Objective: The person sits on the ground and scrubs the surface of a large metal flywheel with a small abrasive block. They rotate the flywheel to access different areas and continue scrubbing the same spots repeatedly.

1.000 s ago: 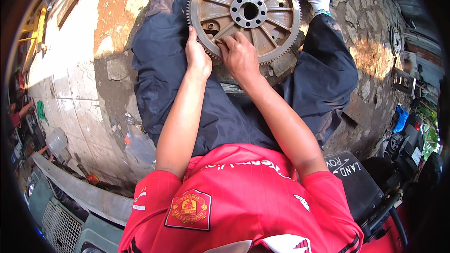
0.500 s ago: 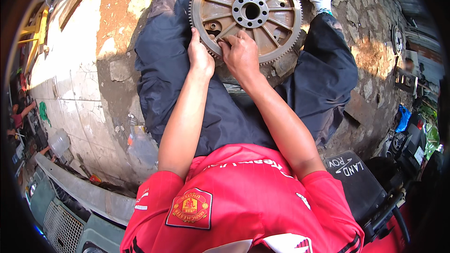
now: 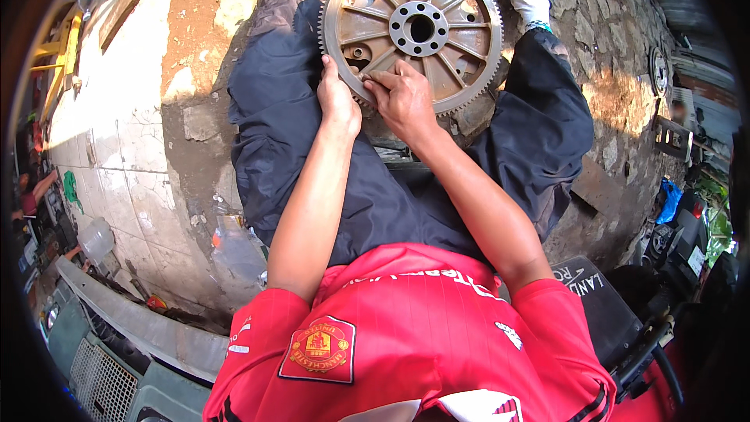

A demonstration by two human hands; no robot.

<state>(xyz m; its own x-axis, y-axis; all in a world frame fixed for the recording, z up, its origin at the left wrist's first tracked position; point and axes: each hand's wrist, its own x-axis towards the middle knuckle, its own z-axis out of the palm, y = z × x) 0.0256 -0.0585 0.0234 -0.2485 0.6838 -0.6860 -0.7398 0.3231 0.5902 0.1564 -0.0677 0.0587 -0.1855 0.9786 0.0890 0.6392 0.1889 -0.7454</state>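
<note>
A large toothed metal flywheel [image 3: 461,98] with ribs, rust-brown recesses and a bolt-holed hub sits between my legs, its face turned up toward me. My left hand [image 3: 340,100] grips its lower-left rim, the palm against the teeth and the other fingers hidden underneath. Over the lower part of the wheel, just right of the left hand, my right hand [image 3: 405,101] is closed in a pinch at the inner side of the rim. Whatever lies between its thumb and fingers is too small to make out. A round socket [image 3: 357,53] shows in the recess above the pinch.
Stony ground [image 3: 609,16] runs along the right, pale tiles [image 3: 133,148] along the left. A clear plastic bag [image 3: 234,246] lies by my left leg. Vehicle front parts [image 3: 105,375] stand lower left, a black panel [image 3: 601,305] lower right, another round metal part [image 3: 660,70] far right.
The view has shifted slightly, and the flywheel appears a little lower and to the right. My right fingers have shifted slightly in their pinch at the rim; the left hand keeps its hold.
</note>
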